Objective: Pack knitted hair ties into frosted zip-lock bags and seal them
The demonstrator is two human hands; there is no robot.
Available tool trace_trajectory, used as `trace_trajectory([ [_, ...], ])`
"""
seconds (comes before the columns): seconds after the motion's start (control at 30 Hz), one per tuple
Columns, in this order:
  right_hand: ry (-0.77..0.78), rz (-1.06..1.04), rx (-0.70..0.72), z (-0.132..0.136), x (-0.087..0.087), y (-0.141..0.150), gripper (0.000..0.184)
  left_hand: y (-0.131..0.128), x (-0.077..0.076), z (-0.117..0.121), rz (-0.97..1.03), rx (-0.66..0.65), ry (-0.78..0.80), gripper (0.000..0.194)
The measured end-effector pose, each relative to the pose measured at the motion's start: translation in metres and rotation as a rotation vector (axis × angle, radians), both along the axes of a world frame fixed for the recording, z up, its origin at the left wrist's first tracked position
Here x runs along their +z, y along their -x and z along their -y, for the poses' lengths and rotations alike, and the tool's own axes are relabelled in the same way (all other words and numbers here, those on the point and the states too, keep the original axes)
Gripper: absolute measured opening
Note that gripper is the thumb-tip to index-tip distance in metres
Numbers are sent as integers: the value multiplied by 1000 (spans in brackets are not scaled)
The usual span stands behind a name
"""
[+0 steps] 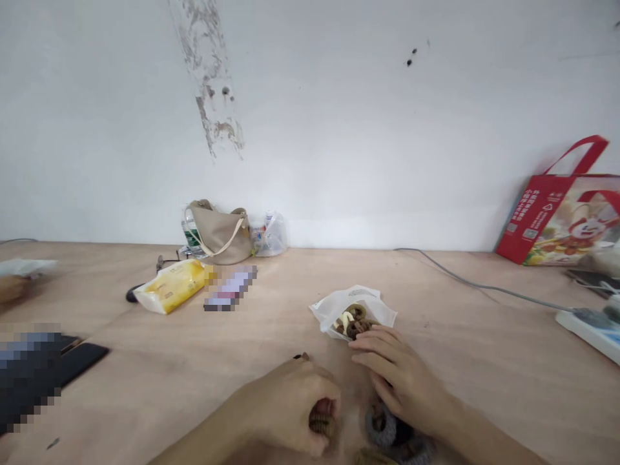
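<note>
My left hand [295,403] is curled round a ribbed brown hair tie [320,423], low in the middle of the head view. A small dark and brown item [301,356] shows just behind its knuckles, too hidden to name. My right hand [402,371] has its fingers stretched out, the tips at the near edge of a translucent white pouch [382,313]. Inside the pouch lie several hair ties [357,321] in brown, cream and olive. Under my right palm rests a grey hair tie [381,423], beside other dark ones. A brown one [371,457] is cut off by the bottom edge.
Towards the wall stand a beige handbag [223,236], a clear plastic bag [271,236] and a red shopping bag [527,216]. A yellow tissue pack [177,284] and a phone [231,289] lie left. At right are a cable [465,279] and power strip [588,336]. Another person's hand [12,289] shows far left.
</note>
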State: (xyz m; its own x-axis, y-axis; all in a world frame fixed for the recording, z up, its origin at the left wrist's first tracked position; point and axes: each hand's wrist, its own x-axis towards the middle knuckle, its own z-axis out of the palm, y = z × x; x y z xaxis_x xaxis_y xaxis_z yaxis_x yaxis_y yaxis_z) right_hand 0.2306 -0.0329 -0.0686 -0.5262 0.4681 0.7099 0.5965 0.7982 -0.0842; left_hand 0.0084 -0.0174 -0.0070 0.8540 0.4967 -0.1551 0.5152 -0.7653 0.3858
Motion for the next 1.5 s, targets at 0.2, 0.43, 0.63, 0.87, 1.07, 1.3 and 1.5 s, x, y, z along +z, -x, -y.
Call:
trace_trajectory([
  [0.2,14,-50,107,5,5,1,36,-3,-7,-8,428,244,24,7],
  [0.43,126,-31,123,8,2,4,26,-6,-14,-6,617,259,131,5],
  [0.63,211,-55,110,9,-1,2,23,-6,-17,-5,671,191,106,4],
  [0.87,138,-68,26,7,0,4,22,-2,-18,-4,496,52,-70,9],
  [1.07,104,-90,-67,2,-1,2,18,-2,-13,-6,188,54,-190,14],
  [1.3,94,-63,-42,5,0,3,20,-4,-13,-7,19,118,-203,12],
  [1.5,101,-48,-27,4,-1,4,20,-3,-19,-6,50,121,-212,21],
])
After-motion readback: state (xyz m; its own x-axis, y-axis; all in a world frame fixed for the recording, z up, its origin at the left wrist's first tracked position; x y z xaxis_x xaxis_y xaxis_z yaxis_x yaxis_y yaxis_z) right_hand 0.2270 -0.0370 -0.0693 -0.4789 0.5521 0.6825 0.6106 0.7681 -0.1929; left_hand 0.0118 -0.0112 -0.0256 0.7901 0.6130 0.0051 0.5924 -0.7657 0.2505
